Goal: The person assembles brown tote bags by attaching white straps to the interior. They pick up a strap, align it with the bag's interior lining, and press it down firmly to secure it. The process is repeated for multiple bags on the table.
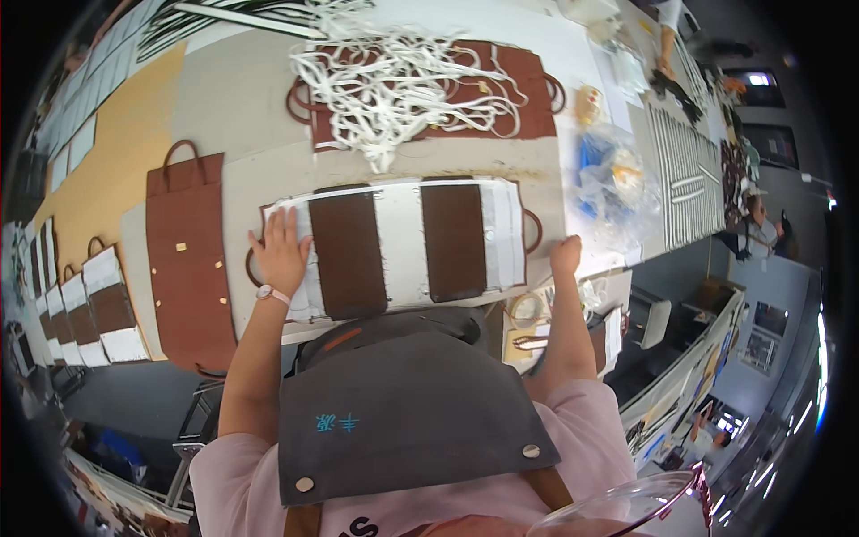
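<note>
A flat bag panel (401,242) lies in front of me on the table, white on its upper face. Two dark brown patches cross it, a left patch (347,252) and a right patch (454,237). A brown loop handle (534,231) sticks out at its right end, and another shows partly at the left. My left hand (284,246) rests flat on the panel's left end, fingers apart. To the right of the panel, apart from it, my right hand (565,255) is closed in a fist near the table edge. Whatever it holds, if anything, is hidden.
A brown bag piece (188,255) lies at the left. Tangled white strips (403,89) cover another brown piece (528,89) at the back. Clear plastic bags (617,183) and rows of pale strips (684,179) are at the right. A tape roll (525,309) sits below.
</note>
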Motion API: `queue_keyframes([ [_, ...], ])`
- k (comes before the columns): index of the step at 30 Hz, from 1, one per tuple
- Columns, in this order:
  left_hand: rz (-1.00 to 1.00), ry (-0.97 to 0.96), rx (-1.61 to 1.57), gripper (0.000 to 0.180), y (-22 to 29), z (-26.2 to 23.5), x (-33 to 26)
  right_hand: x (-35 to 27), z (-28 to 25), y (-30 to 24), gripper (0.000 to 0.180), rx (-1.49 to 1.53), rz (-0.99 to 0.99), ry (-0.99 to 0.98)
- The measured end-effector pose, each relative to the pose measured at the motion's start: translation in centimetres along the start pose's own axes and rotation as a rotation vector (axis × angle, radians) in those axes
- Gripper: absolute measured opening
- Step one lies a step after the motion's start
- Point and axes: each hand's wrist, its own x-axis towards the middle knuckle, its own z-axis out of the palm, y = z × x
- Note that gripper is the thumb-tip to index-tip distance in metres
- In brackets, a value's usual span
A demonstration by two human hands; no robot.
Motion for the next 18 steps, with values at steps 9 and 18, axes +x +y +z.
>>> queue_keyframes([
  [9,0.005,0.097,-0.203,0.062,-1.3,0.2,0.1,-12.2,-9.8,-31.4,0.019,0.967,-0.491,-0.679],
  [18,-0.035,0.053,-0.281,0.060,-1.4,-0.1,0.2,-17.4,-1.7,-44.3,0.038,0.343,-1.065,-0.479],
])
